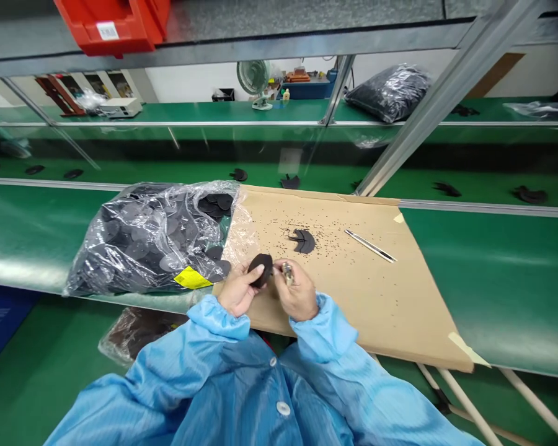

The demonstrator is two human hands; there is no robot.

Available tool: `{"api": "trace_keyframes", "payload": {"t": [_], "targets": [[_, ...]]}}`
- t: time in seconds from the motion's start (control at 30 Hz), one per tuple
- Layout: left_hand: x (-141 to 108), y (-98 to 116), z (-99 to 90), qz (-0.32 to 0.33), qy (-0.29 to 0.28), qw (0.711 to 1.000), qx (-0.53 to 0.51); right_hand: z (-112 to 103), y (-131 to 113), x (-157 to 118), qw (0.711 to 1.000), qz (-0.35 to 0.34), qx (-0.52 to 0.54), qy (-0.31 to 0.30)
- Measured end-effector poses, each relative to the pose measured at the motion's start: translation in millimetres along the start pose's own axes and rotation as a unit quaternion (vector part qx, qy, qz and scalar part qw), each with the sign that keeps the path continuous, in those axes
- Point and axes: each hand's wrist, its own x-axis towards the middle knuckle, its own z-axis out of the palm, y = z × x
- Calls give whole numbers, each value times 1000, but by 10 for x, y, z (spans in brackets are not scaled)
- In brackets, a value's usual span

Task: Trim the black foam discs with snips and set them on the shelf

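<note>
Black disc [261,271] pinched in my left hand [236,292], right hand [299,293] closed on a small metal tool [287,273] at its edge; from my remote seat it reads as edge work needing steady hold, curved black piece [305,241] just beyond the grip on cardboard [348,297].

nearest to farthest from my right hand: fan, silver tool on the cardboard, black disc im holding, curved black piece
From the right hand:
1. black disc, left, at its fingertips
2. curved black piece, just beyond
3. silver tool, farther right
4. fan, far bench
</note>
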Motion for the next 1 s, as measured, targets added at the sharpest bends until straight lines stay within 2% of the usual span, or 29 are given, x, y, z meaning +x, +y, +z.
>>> {"api": "trace_keyframes", "payload": {"t": [0.07, 0.13, 0.2, 0.27, 0.3, 0.37, 0.43, 0.47, 0.5, 0.53, 0.6, 0.7, 0.83, 0.93, 1.0], "targets": [[95, 198, 52, 54, 11, 998, 43, -135, 144, 99, 999, 29, 2, 32], [278, 504, 65, 142, 26, 985, 92, -324, 360, 204, 995, 55, -23, 74], [542, 901, 21, 256, 61, 951, 164, -518, 610, 277, 983, 67, -72, 155], [855, 1356, -70, 364, 128, 885, 260, -670, 838, 293, 963, 80, -124, 227], [1016, 1591, -126, 398, 156, 845, 320, -722, 930, 283, 954, 86, -145, 247], [1320, 2048, -242, 435, 229, 739, 461, -777, 1061, 247, 947, 86, -179, 253], [1576, 2448, -345, 423, 287, 623, 592, -788, 1129, 224, 952, 66, -207, 217], [1686, 2615, -387, 395, 308, 577, 645, -787, 1147, 222, 954, 53, -219, 196], [1786, 2753, -421, 367, 323, 545, 681, -786, 1158, 225, 956, 40, -229, 180], [1883, 2860, -444, 345, 332, 531, 699, -788, 1165, 231, 957, 29, -236, 168], [2088, 2977, -446, 301, 341, 528, 717, -799, 1175, 244, 956, 18, -245, 161], [2477, 2920, -318, 237, 321, 546, 737, -825, 1190, 243, 955, 17, -253, 153], [3068, 2566, 8, 177, 254, 583, 751, -839, 1213, 226, 954, 18, -264, 142], [3357, 2246, 222, 159, 259, 604, 736, -833, 1218, 221, 955, 14, -263, 139], [3423, 2076, 314, 158, 268, 618, 722, -828, 1215, 221, 956, 7, -259, 137]]}}
